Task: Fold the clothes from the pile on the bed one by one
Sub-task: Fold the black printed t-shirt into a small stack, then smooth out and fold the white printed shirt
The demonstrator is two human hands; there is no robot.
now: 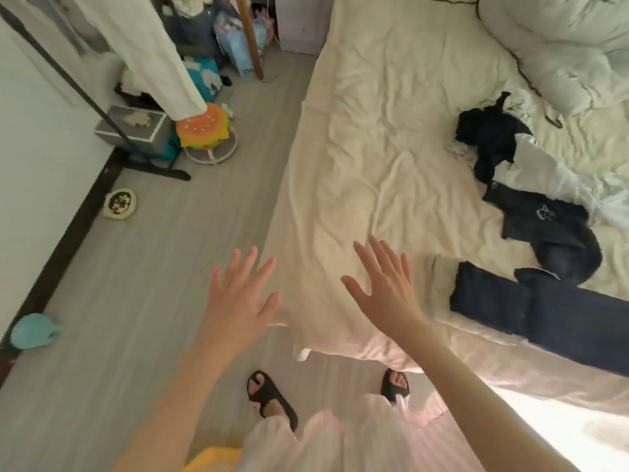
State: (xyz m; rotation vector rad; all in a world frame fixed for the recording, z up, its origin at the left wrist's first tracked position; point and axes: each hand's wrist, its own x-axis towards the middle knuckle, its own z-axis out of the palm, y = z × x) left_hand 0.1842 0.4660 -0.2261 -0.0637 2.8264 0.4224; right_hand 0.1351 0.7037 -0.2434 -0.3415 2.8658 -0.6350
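This was a home bedroom. A bed with a rumpled cream sheet filled it. Scattered clothes lay there, a garment rack stood alongside

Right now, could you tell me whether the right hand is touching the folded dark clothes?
Apart. The head view shows bare cream sheet between the right hand and the folded dark clothes.

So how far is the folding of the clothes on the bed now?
Done: two dark navy folded garments lie side by side near the bed's edge. In hand: nothing; the left hand and right hand are both open and empty over the cream bed sheet. Left: a loose pile of black and white clothes remains unfolded farther up the bed.
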